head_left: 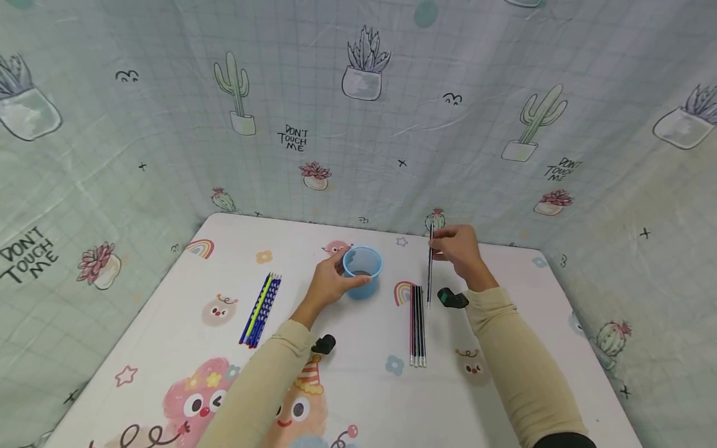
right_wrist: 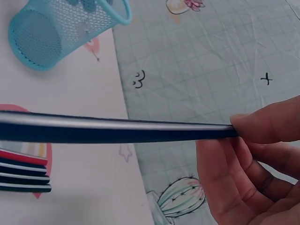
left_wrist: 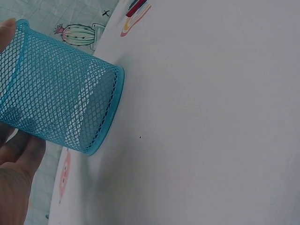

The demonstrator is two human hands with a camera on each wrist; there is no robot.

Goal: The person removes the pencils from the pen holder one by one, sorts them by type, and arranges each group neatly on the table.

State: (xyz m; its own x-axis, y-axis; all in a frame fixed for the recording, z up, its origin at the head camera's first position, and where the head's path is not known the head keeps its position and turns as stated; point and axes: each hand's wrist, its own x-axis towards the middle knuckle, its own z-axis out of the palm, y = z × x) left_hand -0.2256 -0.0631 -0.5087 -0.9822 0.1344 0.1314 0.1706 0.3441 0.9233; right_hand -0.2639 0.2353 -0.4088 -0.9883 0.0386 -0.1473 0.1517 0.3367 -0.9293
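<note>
My left hand (head_left: 327, 283) holds a light blue mesh pencil cup (head_left: 366, 291) near the table's far middle, thumb on the near side and fingers on the far left side. The mesh cup (left_wrist: 56, 86) fills the left part of the left wrist view. Between the thumb and fingers of my right hand (head_left: 460, 250) one dark pencil (head_left: 429, 280) is pinched by its upper part, silver end downward. That pencil (right_wrist: 117, 129) crosses the right wrist view. Just left of it lies a row of several pencils (head_left: 417, 326), dark ones and a reddish one, side by side.
Several blue patterned pencils (head_left: 269, 314) and a yellow-green pencil (head_left: 257, 311) lie together on the left. The white table (head_left: 358, 386) has printed cartoons. A cactus-print cloth (head_left: 336, 124) hangs around its back and sides.
</note>
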